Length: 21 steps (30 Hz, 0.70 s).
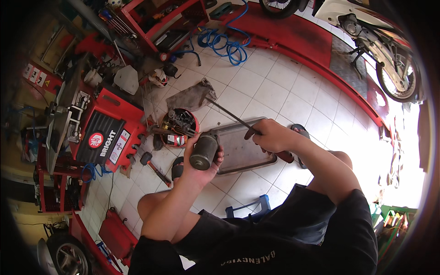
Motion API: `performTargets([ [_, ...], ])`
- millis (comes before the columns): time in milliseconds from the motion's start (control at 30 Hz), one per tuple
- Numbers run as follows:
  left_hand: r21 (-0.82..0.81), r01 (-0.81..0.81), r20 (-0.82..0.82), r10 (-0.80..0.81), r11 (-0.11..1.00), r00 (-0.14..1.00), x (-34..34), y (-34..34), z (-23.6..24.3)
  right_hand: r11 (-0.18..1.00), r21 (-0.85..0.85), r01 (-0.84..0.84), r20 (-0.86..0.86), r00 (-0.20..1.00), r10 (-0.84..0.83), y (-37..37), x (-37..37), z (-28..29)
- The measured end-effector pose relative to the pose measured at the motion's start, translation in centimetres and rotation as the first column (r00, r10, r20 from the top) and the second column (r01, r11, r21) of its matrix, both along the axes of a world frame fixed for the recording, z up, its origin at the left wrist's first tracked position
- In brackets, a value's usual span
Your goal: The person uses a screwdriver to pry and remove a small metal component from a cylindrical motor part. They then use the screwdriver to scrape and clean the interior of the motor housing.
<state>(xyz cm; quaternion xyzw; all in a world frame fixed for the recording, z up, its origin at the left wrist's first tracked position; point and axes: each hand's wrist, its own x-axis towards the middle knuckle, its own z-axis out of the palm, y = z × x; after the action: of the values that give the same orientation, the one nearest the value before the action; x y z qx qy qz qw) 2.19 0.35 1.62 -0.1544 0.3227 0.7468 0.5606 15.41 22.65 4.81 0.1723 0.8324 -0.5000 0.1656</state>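
Observation:
My left hand (201,160) is wrapped round a dark metal cylinder (203,153) that looks like a small motor body, its rounded end turned toward me. My right hand (270,136) grips a tool (285,156) with a brown handle and a long thin dark rod. The rod slants up and leftward, its tip over a grimy grey rag (192,97) and apart from the cylinder. Under both hands lies a shallow metal tray (252,170) on the floor. A red round basin (196,120) full of dark parts stands just beyond my left hand.
On the left stand a red machine (107,133) and a hammer (156,169) on the tiles. A coiled blue hose (224,46) lies ahead, near a red motorcycle lift (293,36). A motorcycle (376,46) stands far right. A blue stool (250,208) is beneath me.

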Motion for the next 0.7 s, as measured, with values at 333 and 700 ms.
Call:
performTargets([
  [333,-0.191,-0.020,0.014,0.023,0.981,1.000,-0.4,-0.3,-0.5,0.999,0.041,-0.023,0.062,0.998,0.020,-0.3,-0.3,0.9],
  [700,-0.197,-0.051,0.015,0.055,0.979,0.998,-0.6,-0.7,-1.3,0.902,-0.421,0.093,-0.113,0.982,-0.154,0.7,-0.8,-2.2],
])
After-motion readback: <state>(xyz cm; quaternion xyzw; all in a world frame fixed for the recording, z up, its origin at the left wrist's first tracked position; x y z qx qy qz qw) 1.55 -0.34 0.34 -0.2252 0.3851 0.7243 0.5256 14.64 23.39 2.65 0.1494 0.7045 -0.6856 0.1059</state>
